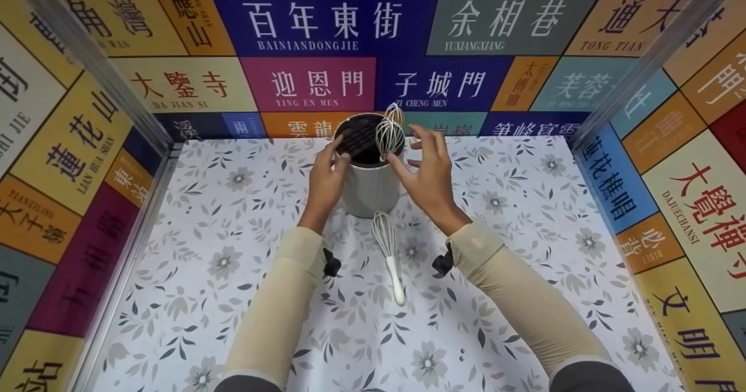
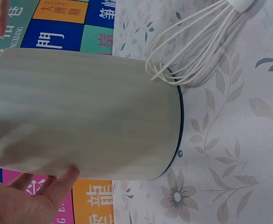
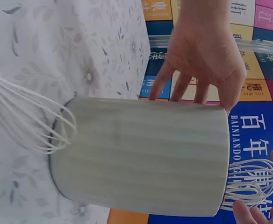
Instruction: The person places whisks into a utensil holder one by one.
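A pale grey canister [image 1: 373,191] stands upright at the back of the table. Wire whisk heads [image 1: 389,136] stick up above its right rim, their lower parts hidden inside. My left hand [image 1: 326,179] touches the canister's left side and rim, fingers fairly straight along the wall in the right wrist view. At the right rim, my right hand [image 1: 431,173] has its fingers spread around the whisk heads, thumb close to the rim. No grip on a whisk shows. Another whisk [image 1: 387,252], with a white handle, lies in front of the canister, wire end towards it.
A dark ridged piece [image 1: 358,137] is inside the canister's mouth. The table [image 1: 227,316] has a white flowered cover. Panels with coloured lettered blocks [image 1: 315,83] stand behind and on both sides, with clear strips at the corners.
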A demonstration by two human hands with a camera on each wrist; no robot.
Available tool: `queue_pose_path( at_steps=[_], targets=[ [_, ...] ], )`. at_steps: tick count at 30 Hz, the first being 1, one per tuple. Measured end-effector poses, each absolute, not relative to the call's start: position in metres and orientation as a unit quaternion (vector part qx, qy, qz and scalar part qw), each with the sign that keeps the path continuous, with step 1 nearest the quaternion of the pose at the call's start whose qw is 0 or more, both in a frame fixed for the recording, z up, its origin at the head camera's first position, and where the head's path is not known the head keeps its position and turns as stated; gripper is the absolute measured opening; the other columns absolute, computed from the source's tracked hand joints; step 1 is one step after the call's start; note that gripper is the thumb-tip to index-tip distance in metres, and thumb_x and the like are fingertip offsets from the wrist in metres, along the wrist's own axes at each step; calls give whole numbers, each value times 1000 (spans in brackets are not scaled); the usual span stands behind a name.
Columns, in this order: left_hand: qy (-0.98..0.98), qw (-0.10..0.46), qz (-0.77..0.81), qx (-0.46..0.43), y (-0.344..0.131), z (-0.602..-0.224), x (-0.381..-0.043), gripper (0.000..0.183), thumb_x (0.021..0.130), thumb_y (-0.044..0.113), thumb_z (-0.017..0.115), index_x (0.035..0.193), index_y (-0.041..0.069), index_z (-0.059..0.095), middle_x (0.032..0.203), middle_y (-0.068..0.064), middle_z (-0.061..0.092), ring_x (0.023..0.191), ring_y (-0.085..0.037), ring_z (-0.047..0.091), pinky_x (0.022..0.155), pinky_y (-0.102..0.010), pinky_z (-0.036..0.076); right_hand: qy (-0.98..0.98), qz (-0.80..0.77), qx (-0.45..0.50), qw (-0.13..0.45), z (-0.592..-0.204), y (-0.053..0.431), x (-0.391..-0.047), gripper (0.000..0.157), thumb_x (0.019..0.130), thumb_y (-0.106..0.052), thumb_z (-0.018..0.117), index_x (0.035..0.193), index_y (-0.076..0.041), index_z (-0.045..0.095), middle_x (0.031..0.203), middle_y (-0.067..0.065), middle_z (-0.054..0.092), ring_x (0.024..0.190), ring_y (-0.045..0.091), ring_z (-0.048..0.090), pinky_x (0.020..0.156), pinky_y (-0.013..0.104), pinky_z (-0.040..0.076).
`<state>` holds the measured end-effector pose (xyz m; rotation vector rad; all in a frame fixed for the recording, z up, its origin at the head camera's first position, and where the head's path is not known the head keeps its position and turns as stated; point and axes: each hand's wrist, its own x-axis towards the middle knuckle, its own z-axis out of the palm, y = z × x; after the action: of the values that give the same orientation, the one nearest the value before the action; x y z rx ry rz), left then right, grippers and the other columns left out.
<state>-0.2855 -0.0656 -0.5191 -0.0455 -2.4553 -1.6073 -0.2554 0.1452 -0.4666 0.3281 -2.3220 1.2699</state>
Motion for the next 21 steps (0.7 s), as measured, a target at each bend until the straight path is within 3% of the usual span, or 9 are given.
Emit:
queue_pose_path(
  at_steps=[8, 14, 21],
  targets=[
    [-836, 99, -540, -8, -66, -519, -286, 47, 105, 29, 52, 152, 22, 51, 152, -10, 51, 124, -26, 54, 110, -46, 42, -865, 455, 95, 191, -509, 172, -229, 66, 91, -39, 76, 146, -15, 48, 112, 8, 63, 90, 22, 71, 72, 40, 62],
    [-833, 101, -543, -10, -65, -519, -285, 47, 105, 27, 53, 152, 22, 51, 149, -11, 53, 124, -26, 54, 111, -45, 42, -892, 431, 88, 101, -549, 183, -211, 66, 90, -45, 76, 143, -16, 51, 100, 6, 68, 82, 25, 72, 70, 41, 58],
    [-834, 105, -541, -9, -65, -519, -285, 47, 105, 27, 53, 152, 21, 51, 148, -11, 53, 122, -24, 52, 111, -44, 41, -911, 401, 97, -4, -583, 179, -191, 69, 89, -47, 76, 146, -19, 49, 101, 9, 69, 77, 16, 68, 71, 38, 57]
  ],
)
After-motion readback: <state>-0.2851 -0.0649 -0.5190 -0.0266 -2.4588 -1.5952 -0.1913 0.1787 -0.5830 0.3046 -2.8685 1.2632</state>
